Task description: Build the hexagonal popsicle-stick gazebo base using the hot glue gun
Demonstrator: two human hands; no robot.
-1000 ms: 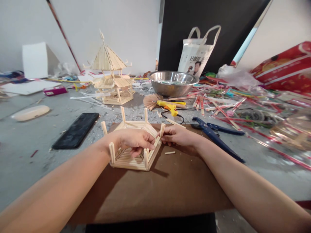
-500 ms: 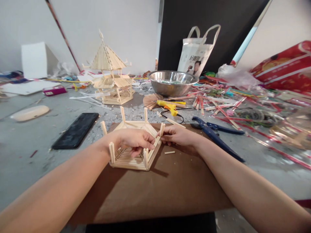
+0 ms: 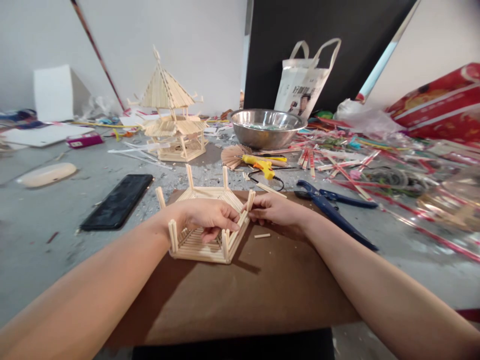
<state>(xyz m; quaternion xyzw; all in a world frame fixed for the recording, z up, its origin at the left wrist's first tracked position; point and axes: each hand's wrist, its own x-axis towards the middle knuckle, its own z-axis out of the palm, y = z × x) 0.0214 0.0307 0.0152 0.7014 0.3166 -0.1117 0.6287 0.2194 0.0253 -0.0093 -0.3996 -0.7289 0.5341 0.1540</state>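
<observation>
A six-sided base of pale wooden sticks [image 3: 200, 259] lies on a brown board [image 3: 262, 300], with short upright posts at its corners. My left hand [image 3: 213, 219] reaches over the base from the left, its fingers closed on a short wooden stick [image 3: 243, 220] along the right side. Beside the right corner post [image 3: 250, 200], my right hand [image 3: 268, 209] pinches the other end of that stick; its fingertips are partly hidden by the post. A small cut stick piece [image 3: 262, 236] lies on the board just right of the base.
Blue cutters [image 3: 330, 210] lie to the right. Behind the base are a yellow glue gun [image 3: 260, 165], a steel bowl [image 3: 266, 132] and a wooden-stick pagoda model [image 3: 174, 125]. A black phone [image 3: 117, 202] lies at left. Red-and-white strips [image 3: 360, 175] clutter the right side.
</observation>
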